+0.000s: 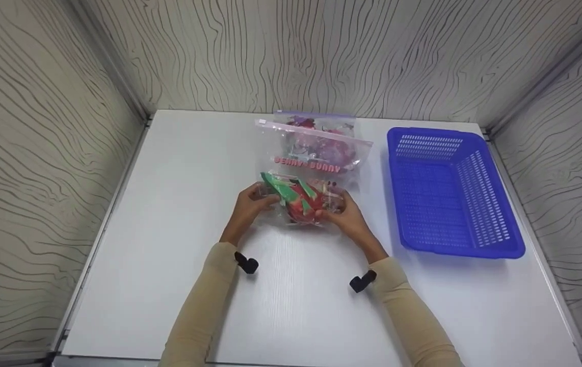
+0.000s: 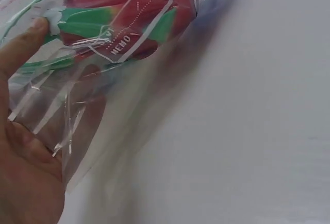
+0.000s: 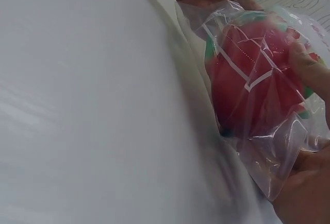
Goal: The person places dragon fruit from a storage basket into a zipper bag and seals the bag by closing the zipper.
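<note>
A clear slider bag (image 1: pixel 266 148) with a pink top strip and red lettering holds a red dragon fruit (image 1: pixel 305 205) with green scales. My left hand (image 1: pixel 246 208) grips the bag's left lower corner, thumb over the plastic and fingers beneath. On the opposite side my right hand (image 1: pixel 350 216) holds the other lower corner, its thumb (image 3: pixel 308 69) pressing against the fruit through the plastic. In the left wrist view the bag's white printed label (image 2: pixel 121 48) lies over the fruit. The bag is tilted, its top leaning toward the back.
Behind the held bag lies a second clear bag (image 1: pixel 316 115) with a purple strip and reddish contents, partly hidden. A blue plastic basket (image 1: pixel 518 247) with slotted walls stands to the right on the white table (image 1: pixel 168 204). Wood-patterned panels (image 1: pixel 250 56) enclose the back and sides.
</note>
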Available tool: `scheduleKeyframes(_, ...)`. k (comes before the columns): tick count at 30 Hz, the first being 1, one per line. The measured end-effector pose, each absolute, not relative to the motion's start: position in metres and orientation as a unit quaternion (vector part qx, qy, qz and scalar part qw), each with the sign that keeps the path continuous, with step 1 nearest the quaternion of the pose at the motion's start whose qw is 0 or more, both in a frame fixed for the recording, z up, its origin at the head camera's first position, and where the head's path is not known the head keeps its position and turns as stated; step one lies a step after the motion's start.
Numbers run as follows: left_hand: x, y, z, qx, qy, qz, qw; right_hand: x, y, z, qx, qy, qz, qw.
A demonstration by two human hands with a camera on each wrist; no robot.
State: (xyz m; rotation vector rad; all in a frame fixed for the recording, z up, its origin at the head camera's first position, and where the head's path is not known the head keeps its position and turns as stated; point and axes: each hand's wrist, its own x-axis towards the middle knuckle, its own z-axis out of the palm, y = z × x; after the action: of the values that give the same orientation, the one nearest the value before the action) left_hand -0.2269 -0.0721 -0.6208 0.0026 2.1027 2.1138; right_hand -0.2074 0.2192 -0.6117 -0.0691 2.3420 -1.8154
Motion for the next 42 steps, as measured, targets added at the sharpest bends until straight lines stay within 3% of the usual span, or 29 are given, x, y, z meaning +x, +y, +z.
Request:
scheduleKeyframes(13,-0.227,-0.086,-0.609,-0.019,0.682,0.730,0.049,-0.220,0.204,-0.592,-0.039,0.802,-0.588,0.101)
scheduleKeyframes(26,-0.229,-0.113,-0.596,-0.019,0.707,0.703,0.075,-0.233,0.181,-0.584,-0.011,0.791,-0.603,0.106)
scheduleKeyframes(42,-0.233,-0.123,-0.590,-0.099,0.734,0.671,0.017,-0.251,0.146,-0.575,0.000,0.762,-0.639,0.106)
